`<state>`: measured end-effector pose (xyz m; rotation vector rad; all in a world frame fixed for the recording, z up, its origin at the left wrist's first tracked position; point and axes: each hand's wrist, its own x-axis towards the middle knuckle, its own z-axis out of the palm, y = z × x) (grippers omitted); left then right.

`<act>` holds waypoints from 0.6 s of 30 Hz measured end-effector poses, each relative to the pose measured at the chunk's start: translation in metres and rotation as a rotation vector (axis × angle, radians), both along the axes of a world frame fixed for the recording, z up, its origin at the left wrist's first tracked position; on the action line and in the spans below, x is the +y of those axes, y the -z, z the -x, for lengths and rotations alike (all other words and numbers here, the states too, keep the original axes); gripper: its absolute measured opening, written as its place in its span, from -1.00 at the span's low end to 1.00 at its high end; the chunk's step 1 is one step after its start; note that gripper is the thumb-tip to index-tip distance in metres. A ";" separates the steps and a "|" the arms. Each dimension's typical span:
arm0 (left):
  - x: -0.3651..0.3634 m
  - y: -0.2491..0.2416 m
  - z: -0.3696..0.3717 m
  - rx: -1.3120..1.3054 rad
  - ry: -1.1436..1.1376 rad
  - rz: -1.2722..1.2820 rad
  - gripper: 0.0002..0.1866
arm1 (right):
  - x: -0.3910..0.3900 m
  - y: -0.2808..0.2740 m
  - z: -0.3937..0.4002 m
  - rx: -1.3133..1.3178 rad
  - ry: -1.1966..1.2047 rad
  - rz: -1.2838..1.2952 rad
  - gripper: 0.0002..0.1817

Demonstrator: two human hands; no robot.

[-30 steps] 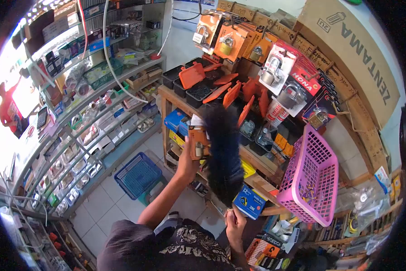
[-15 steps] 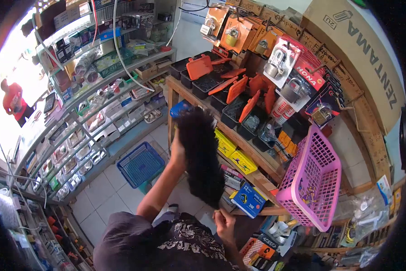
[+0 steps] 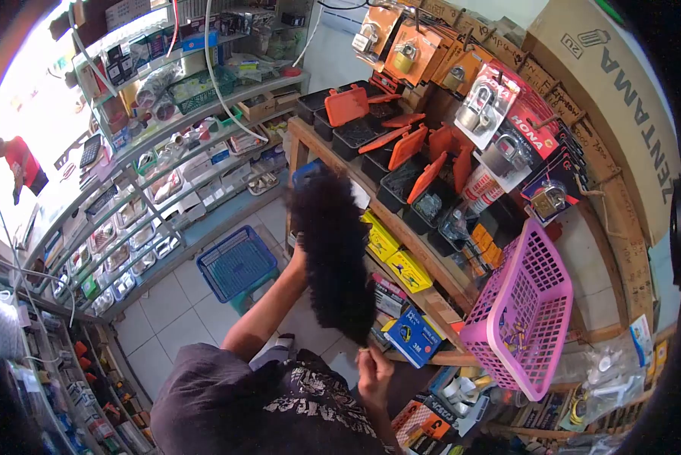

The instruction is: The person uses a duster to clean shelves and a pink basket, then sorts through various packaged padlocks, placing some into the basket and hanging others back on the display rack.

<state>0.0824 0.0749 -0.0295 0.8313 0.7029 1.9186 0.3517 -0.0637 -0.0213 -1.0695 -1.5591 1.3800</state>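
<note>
A fluffy black duster [image 3: 333,265] stands up in front of me, across the middle of the view. Its lower end meets my right hand [image 3: 374,373], which is closed in a fist around the handle. My left hand [image 3: 300,260] reaches forward to the wooden shelf rack [image 3: 431,297], its fingers hidden behind the duster. Beside the duster's upper part, a blue item [image 3: 305,173] sits on the rack. Yellow boxes [image 3: 408,271] and a blue 3M box [image 3: 414,335] lie on the lower shelf, to the right of the duster.
Black bins with orange lids [image 3: 348,106] line the rack top below hanging padlocks [image 3: 474,108]. A pink basket [image 3: 499,334] juts out at right. On the tiled floor stands a blue basket [image 3: 238,264]. Goods-filled shelves [image 3: 181,178] curve along the left; a person in red [image 3: 22,161] is outside.
The duster has shifted slightly, and my left hand is now more hidden behind it. The view has moved a little. The person outside leans over more.
</note>
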 end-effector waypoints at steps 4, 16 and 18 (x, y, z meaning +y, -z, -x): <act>-0.021 -0.074 -0.018 -0.526 0.037 0.267 -0.47 | 0.004 0.005 -0.003 -0.073 -0.015 -0.012 -0.84; 0.008 -0.044 -0.001 -0.535 0.115 -0.112 -0.36 | 0.009 0.012 -0.010 0.076 0.109 -0.020 -0.83; -0.012 -0.083 -0.016 -0.421 0.094 0.046 -0.38 | 0.007 0.009 -0.011 0.015 0.012 -0.053 -0.83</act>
